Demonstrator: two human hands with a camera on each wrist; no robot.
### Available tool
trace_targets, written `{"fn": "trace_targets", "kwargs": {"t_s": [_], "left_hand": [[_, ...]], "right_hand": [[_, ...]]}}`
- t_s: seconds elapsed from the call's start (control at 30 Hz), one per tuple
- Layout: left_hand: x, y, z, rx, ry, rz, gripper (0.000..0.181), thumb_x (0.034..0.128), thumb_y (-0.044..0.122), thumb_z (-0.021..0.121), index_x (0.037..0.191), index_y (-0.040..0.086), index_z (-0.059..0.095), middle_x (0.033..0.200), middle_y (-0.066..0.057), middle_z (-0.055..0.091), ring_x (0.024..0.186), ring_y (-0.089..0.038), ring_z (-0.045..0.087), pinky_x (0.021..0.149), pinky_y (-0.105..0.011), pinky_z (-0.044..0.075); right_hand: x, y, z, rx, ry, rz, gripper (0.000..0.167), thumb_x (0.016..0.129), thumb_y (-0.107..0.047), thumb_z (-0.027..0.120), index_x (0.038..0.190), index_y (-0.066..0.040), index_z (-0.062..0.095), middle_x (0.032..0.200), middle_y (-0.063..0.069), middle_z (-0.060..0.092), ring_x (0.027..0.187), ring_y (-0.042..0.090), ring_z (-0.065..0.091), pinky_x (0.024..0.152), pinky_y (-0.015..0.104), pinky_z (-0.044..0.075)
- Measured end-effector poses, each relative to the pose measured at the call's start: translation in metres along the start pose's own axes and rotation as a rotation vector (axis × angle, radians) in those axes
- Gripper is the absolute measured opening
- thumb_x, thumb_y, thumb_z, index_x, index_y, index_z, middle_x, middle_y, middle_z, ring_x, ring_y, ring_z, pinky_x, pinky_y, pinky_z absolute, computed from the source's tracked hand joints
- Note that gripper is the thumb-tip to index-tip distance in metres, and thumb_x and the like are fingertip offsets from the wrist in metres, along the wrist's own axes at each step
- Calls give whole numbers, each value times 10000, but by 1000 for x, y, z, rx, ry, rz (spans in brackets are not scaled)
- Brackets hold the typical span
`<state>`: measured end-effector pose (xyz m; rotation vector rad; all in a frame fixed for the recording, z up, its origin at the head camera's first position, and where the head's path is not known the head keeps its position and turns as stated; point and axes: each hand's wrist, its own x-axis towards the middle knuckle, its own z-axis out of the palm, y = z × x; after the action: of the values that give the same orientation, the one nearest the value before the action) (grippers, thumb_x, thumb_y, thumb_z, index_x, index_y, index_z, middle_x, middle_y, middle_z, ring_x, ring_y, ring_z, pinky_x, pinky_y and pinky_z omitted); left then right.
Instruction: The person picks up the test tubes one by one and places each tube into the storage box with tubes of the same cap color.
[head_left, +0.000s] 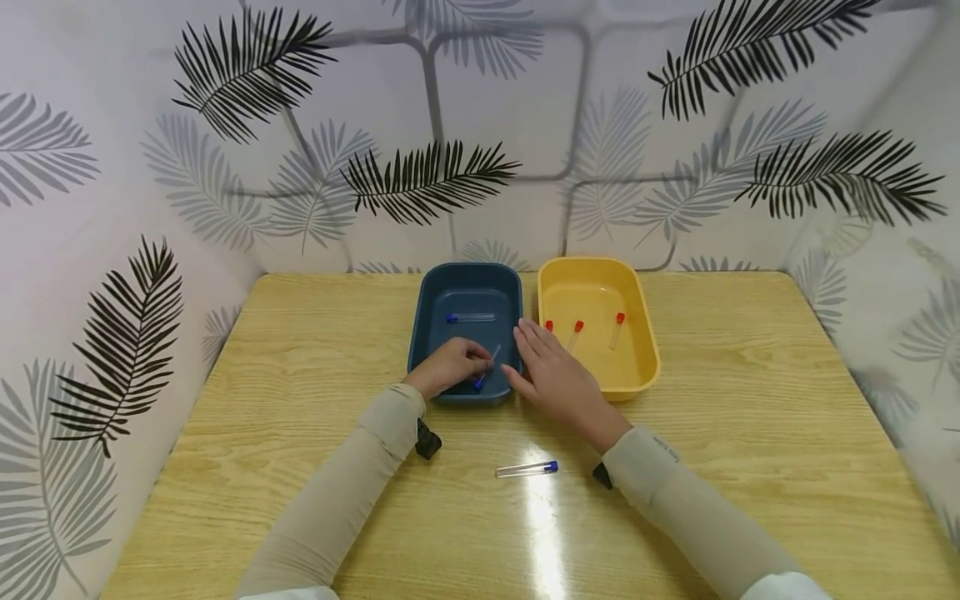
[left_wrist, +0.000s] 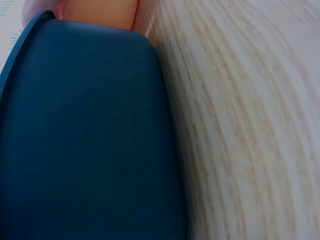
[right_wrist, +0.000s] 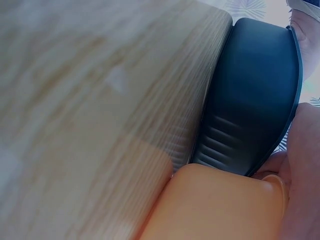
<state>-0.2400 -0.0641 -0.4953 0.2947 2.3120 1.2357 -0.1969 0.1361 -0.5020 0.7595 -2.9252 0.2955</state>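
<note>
In the head view my left hand [head_left: 454, 367] reaches over the near left rim of the dark blue bin [head_left: 417, 329]. Its fingertips pinch a blue-capped clear test tube [head_left: 481, 383], slanted low inside the bin. Another blue-capped test tube [head_left: 472, 317] lies crosswise farther back in that bin. My right hand [head_left: 558, 379] has its fingers extended at the blue bin's right rim, partly over the yellow bin. On the table in front, between the forearms, lies a third blue-capped test tube [head_left: 527, 470].
Right of the blue bin stands a yellow bin [head_left: 647, 354] holding red-capped tubes, one of them [head_left: 618, 330] near its right side. Both bins sit toward the back of the wooden table [head_left: 750, 367], close to a leaf-patterned backdrop [head_left: 495, 225]. The right wrist view shows both bins' outer walls.
</note>
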Motion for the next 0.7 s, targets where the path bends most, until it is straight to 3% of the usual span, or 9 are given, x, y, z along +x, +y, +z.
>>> {"fn": "trace_targets", "kwargs": {"t_s": [0.7], "left_hand": [[0,-1,2,-101,0,-13,255,946,128,542,1126,-34,620,1046,-129,632,922,-223,631,786,-323,520]], "right_hand": [[-1,0,0,-1,11,-8,678,971,-475,378,1453,-12,270,1519,111,208,1400,214,143,1113,362,143]]}}
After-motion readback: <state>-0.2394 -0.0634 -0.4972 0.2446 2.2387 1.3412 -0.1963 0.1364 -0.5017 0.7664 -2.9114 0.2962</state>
